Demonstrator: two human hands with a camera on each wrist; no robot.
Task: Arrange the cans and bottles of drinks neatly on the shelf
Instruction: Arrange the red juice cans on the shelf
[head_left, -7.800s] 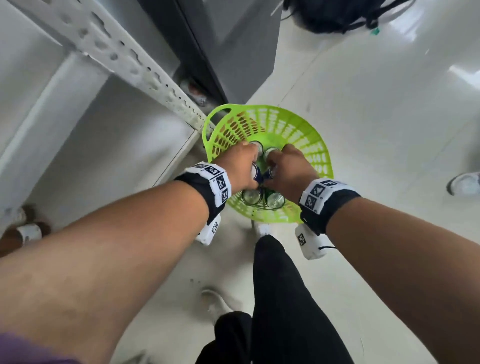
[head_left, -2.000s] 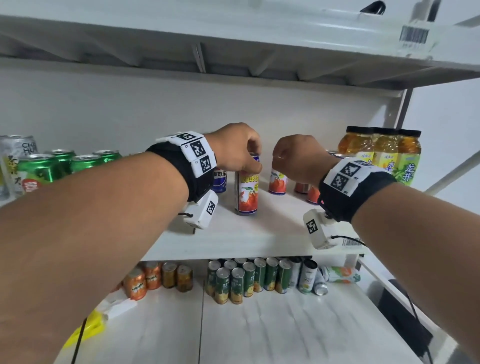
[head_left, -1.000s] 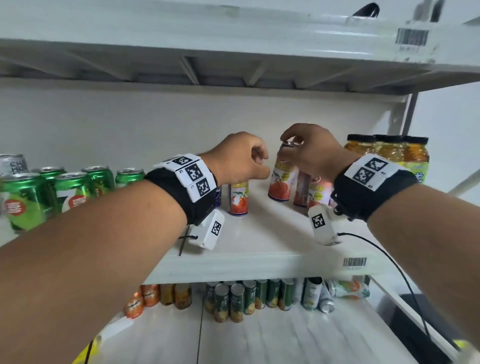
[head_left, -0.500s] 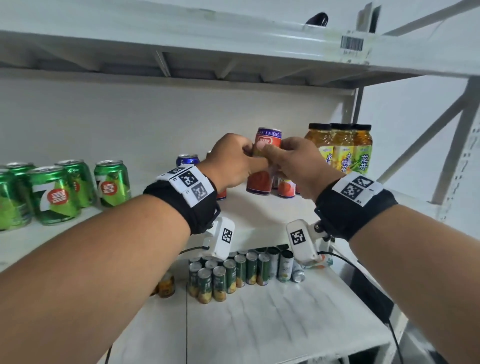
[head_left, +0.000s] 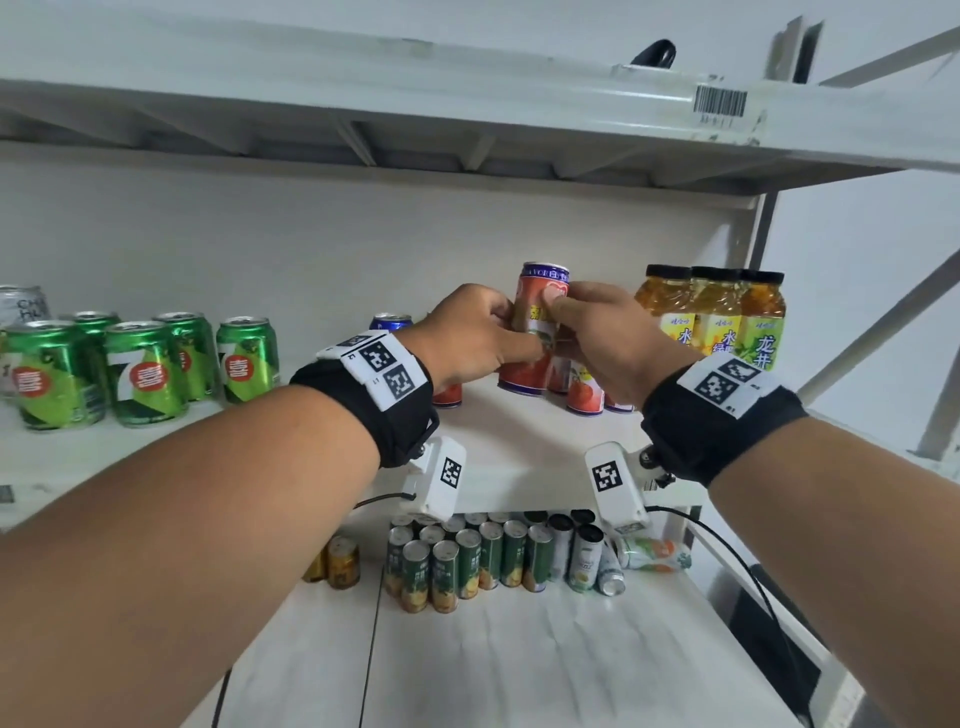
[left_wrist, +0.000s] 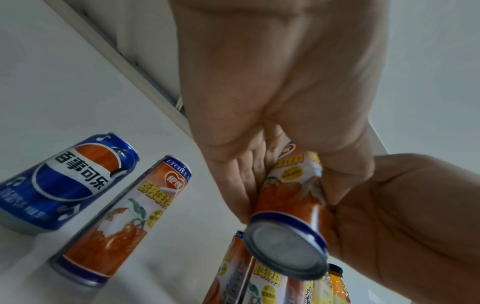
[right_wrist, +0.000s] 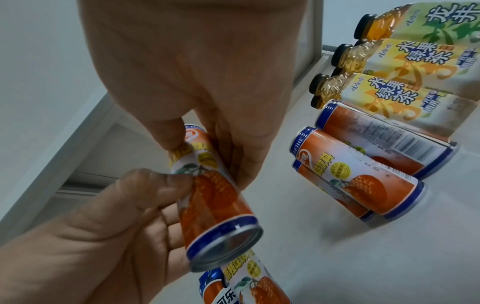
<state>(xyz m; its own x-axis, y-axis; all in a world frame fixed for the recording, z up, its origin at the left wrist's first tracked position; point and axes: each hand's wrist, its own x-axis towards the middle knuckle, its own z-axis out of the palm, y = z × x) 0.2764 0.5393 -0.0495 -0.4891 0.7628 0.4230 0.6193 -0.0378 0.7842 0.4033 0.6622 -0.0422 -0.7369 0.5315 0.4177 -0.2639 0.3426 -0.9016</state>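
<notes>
fingers (right_wrist: 166, 131) of both hands pinch smooth cylindrical lychee can (head_left: 537, 332).

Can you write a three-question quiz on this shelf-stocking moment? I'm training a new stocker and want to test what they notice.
1. True or false: the orange lychee can held in both hands is standing on the shelf.
2. Multiple choice: which drinks stand at the right end of that shelf? A) green cans B) tea bottles with black caps C) a blue cola can
3. Fill in: on the lower shelf, one white and orange can lies on its ____.

Key:
1. False. The left hand and right hand hold it lifted; both wrist views show its bare base off the shelf.
2. B, the tea bottles.
3. Side.
</notes>
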